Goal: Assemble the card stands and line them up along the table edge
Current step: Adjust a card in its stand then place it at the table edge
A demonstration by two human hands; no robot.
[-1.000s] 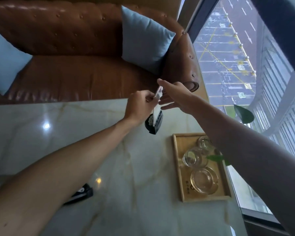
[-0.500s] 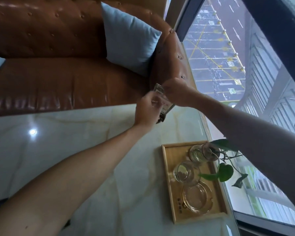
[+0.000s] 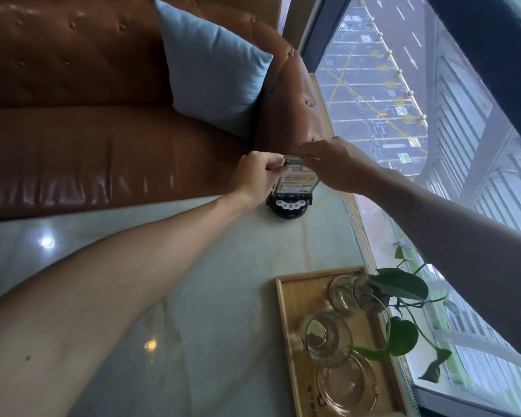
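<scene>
Both hands (image 3: 298, 170) cover the card's (image 3: 297, 183) top edge.

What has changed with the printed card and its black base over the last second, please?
The green-and-white printed card, lifted and tilted half a second ago, now stands upright in the round black base at the marble table's far edge. Left hand still grips it; right hand hovers open. Wooden tray unchanged.

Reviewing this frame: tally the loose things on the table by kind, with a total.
Card stand with black base, held by left hand and right hand: 1
Wooden tray: 1
Glass vessels on the tray: 4
Leafy plant cutting: 1
Total: 7
</scene>
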